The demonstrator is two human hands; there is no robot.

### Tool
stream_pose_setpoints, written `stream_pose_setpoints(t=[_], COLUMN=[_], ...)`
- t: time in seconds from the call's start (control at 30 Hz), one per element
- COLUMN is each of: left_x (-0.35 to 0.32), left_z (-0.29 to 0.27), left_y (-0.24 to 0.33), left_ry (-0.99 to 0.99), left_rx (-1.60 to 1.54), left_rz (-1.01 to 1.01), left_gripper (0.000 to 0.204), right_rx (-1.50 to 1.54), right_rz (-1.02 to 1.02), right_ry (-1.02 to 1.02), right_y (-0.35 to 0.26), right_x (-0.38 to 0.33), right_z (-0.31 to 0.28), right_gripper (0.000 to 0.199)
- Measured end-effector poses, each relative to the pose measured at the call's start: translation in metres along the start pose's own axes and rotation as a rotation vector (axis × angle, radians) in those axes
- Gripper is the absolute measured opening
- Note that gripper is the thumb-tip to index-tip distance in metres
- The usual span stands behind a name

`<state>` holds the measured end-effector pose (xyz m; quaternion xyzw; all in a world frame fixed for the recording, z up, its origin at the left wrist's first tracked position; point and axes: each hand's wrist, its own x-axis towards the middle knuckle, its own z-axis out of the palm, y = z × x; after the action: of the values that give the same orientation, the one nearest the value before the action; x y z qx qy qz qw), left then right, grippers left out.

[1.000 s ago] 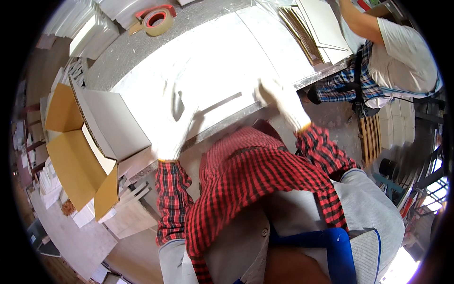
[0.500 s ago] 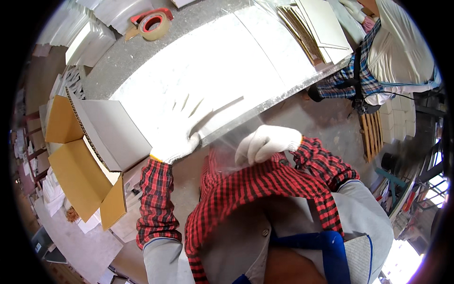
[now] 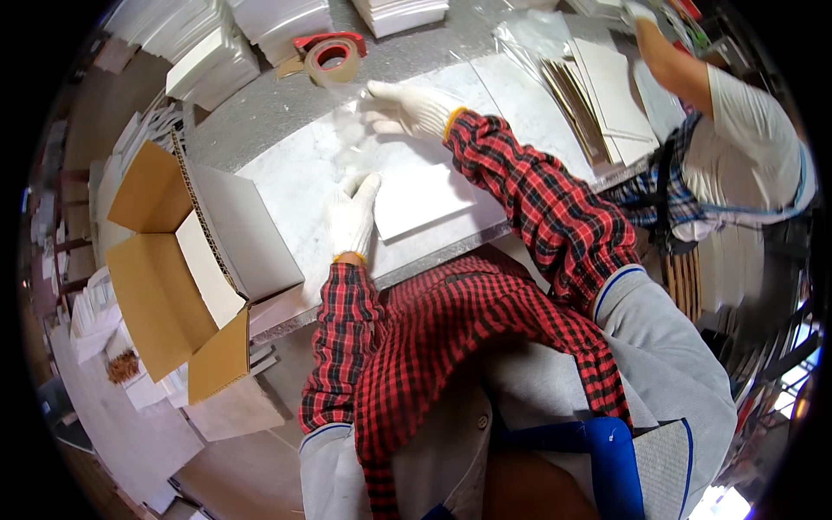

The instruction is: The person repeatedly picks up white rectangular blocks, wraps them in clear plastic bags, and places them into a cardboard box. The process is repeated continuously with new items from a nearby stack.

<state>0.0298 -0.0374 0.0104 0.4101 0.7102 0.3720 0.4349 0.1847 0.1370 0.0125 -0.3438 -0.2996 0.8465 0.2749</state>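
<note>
Both my hands wear white knitted gloves. My left hand (image 3: 353, 218) rests at the left edge of a flat white panel (image 3: 426, 201) on the tabletop, its fingers stretched out. Farther off, my right hand (image 3: 414, 109) reaches left across the table with its fingers extended and apart. Crumpled clear plastic film (image 3: 345, 139) lies by its fingertips, stretching down toward my left hand; whether any finger pinches it I cannot make out. Just beyond is a roll of tape (image 3: 345, 71) in a red dispenser (image 3: 351, 40).
An open cardboard box (image 3: 160, 295), brown inside, stands at the left of the marble-patterned worktop (image 3: 286, 165). Stacks of white sheets (image 3: 212, 69) sit at the far left. Cardboard pieces (image 3: 611, 100) lie at the far right, beside another person (image 3: 745, 143).
My right hand has moved from in front of my apron to the far side of the panel, with clear film now beside it. My left hand has drawn back to the panel's edge.
</note>
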Motion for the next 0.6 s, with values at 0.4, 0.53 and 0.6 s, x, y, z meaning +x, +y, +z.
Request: stream_pose_setpoints(t=[0.4, 0.53, 0.6], left_x=[0.008, 0.008, 0.001], left_z=[-0.014, -0.010, -0.005], left_y=[0.023, -0.016, -0.021], left_ry=[-0.331, -0.230, -0.082], left_rx=[0.630, 0.267, 0.200], left_rz=[0.838, 0.789, 0.775], left_gripper=[0.037, 0.033, 0.025], right_rx=[-0.045, -0.844, -1.762], right_rz=[0.012, 0.044, -0.230], right_ry=[-0.054, 0.065, -0.059], right_y=[0.013, -0.034, -0.077], right_x=[0.003, 0.025, 0.017], right_z=[0.007, -0.004, 0.048], right_gripper=[0.034, 0.040, 0.046])
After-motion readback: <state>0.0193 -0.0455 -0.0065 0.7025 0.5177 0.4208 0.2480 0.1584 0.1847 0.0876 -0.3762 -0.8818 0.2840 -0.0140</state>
